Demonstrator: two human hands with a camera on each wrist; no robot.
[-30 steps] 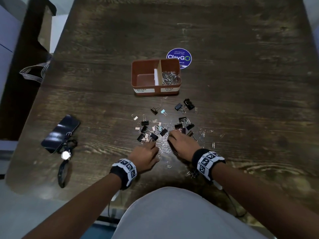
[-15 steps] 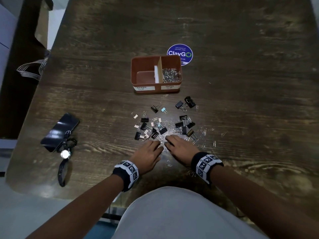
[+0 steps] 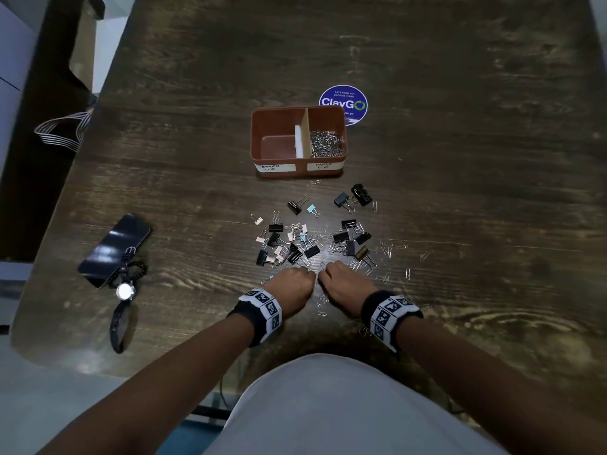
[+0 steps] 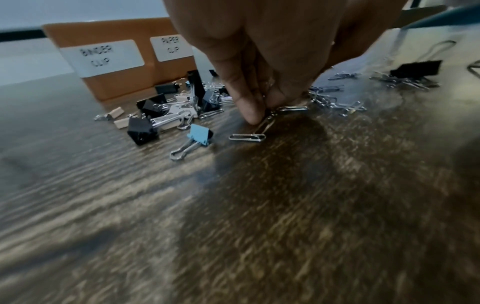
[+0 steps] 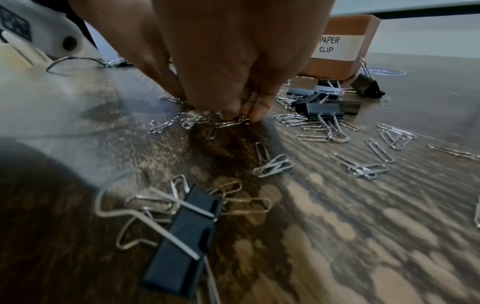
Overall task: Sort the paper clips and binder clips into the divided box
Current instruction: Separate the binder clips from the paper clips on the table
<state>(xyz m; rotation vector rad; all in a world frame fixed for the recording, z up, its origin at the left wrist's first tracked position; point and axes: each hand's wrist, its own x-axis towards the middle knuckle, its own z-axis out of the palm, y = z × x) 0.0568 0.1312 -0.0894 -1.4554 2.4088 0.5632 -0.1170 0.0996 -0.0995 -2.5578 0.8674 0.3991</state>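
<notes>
A brown divided box (image 3: 262,133) stands mid-table; its right compartment, labelled paper clip, holds silver paper clips (image 3: 326,144), and the left one, labelled binder clip, looks bare. Binder clips (image 3: 297,246) in black, beige and blue lie mixed with loose paper clips (image 3: 389,252) in front of it. My left hand (image 3: 292,284) pinches paper clips (image 4: 270,117) at the pile's near edge. Beside it, my right hand (image 3: 341,280) pinches paper clips (image 5: 231,123) off the table.
A dark phone (image 3: 113,249) and a wristwatch (image 3: 123,303) lie at the left near the table edge. A round blue ClayGO sticker (image 3: 343,103) sits behind the box. One black binder clip (image 5: 182,246) lies close under my right wrist.
Both hands have drawn back slightly toward me and curled from flat sweeping fingers into pinches on paper clips. The clip pile sits a little more gathered.
</notes>
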